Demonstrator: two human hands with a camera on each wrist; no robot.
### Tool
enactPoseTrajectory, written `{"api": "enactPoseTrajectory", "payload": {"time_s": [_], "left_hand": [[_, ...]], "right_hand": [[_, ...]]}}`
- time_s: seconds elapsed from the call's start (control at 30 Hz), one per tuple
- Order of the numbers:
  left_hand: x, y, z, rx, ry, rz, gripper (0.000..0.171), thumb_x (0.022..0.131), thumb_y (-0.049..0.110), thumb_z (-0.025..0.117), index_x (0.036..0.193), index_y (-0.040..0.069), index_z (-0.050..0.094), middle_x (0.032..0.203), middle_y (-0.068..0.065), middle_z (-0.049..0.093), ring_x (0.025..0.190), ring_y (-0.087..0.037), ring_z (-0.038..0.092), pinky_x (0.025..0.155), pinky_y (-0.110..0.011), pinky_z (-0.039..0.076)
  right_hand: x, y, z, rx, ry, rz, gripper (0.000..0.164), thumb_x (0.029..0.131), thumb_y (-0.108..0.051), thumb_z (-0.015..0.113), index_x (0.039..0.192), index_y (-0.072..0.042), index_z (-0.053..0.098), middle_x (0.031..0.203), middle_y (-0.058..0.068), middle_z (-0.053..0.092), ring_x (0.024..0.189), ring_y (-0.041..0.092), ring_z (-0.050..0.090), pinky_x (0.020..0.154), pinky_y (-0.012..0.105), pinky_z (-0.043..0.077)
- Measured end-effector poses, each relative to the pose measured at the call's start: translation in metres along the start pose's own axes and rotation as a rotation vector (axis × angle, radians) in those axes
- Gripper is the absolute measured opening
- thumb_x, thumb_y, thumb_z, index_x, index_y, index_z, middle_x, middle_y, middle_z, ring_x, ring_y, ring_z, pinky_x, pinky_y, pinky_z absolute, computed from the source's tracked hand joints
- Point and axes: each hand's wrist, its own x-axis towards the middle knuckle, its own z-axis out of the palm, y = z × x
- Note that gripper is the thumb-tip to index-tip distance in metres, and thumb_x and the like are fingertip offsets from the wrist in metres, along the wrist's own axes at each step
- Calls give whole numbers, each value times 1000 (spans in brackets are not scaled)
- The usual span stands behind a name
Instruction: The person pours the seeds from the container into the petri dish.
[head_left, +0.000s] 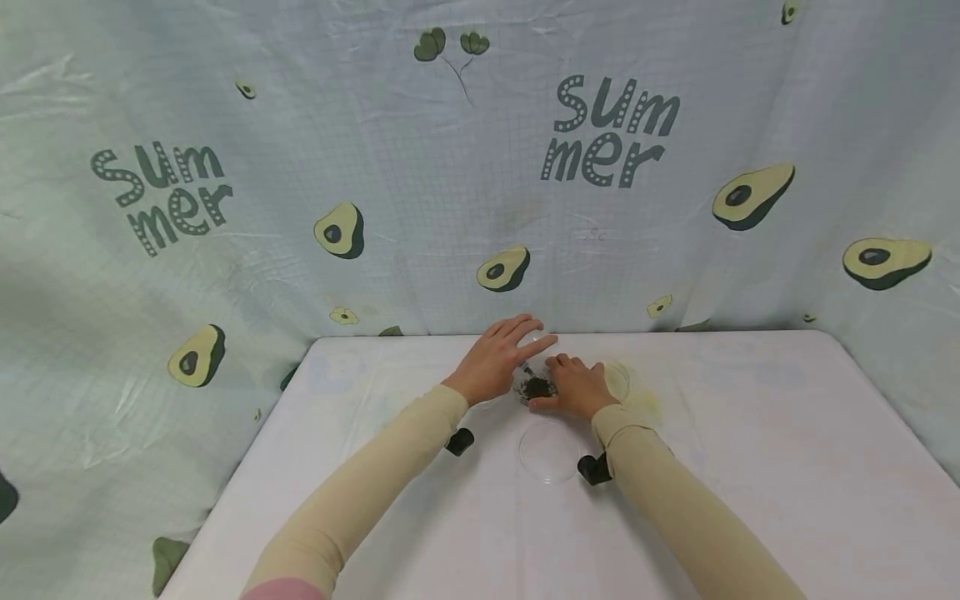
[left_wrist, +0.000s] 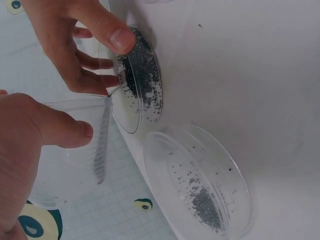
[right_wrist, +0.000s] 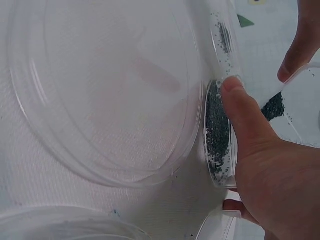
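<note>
Left hand (head_left: 498,358) grasping a clear container (left_wrist: 65,170), thumb across its wall, fingers mostly hidden; container tipped, dark grains banked along its lower edge, that edge at the rim of a clear dish. Right hand (head_left: 573,387) grasping this grain-filled dish (left_wrist: 126,117), thumb over the rim, fingers round the far side; dish at the back of the pale surface (head_left: 787,433), between the two hands. Cannot tell whether container and dish touch. Dark grains (left_wrist: 145,65) spread thickly across the dish. A second grain-bearing dish (left_wrist: 172,210), clear, sits near it with a small heap and scattered specks. Nearer the person, a clear round dish (head_left: 550,451) lies on the surface, between the forearms. Avocado-print sheet (head_left: 450,192) hangs behind. Sleeves (head_left: 390,458) beige.
</note>
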Motion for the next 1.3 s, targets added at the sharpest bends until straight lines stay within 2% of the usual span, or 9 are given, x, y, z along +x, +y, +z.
{"api": "enactPoseTrajectory", "payload": {"time_s": [0.13,0.3,0.43,0.63,0.83,1.03,1.3], "left_hand": [[-4,0,3,-16,-3,-40,81,80,2,70,149,27,35,149,-3,41,142,-22,34,116,-38,32],[-9,-1,6,-108,10,-113,85,77,-2,69,150,25,33,149,-4,40,142,-22,33,116,-40,32],[-12,-4,7,-187,48,-149,89,73,-3,74,149,22,34,147,-5,41,140,-23,36,112,-43,36],[-17,-10,11,-265,97,-231,96,69,9,85,149,20,34,146,-6,40,138,-23,38,107,-46,40],[-22,-14,13,-323,121,-298,99,67,14,88,150,20,33,146,-4,40,138,-21,38,107,-48,41],[-29,-16,7,-395,137,-346,99,68,14,87,150,19,32,147,-6,40,137,-24,38,108,-50,40],[-36,-20,2,-446,152,-396,98,69,17,87,150,16,31,146,-9,41,137,-26,40,113,-44,36]], "right_hand": [[0,1,2,1,12,-3,89,76,-63,70,140,-5,48,138,16,52,124,35,51,99,70,36],[1,3,8,-3,29,-3,91,75,-66,70,141,-7,47,138,16,53,124,35,52,98,68,37],[0,4,9,9,42,-12,93,74,-68,68,142,-8,46,137,15,53,123,35,52,96,66,38],[-4,4,7,46,75,-23,93,74,-65,70,142,-7,45,139,15,52,124,35,51,95,63,39],[-6,2,2,56,107,-31,91,74,-64,71,141,-7,46,141,15,50,125,36,50,96,62,39],[-5,4,3,57,140,-50,90,74,-63,70,141,-8,46,142,14,49,126,35,49,95,60,40],[-7,4,-2,45,171,-74,86,77,-62,70,140,-9,48,141,14,50,124,35,50,93,58,42]]}}
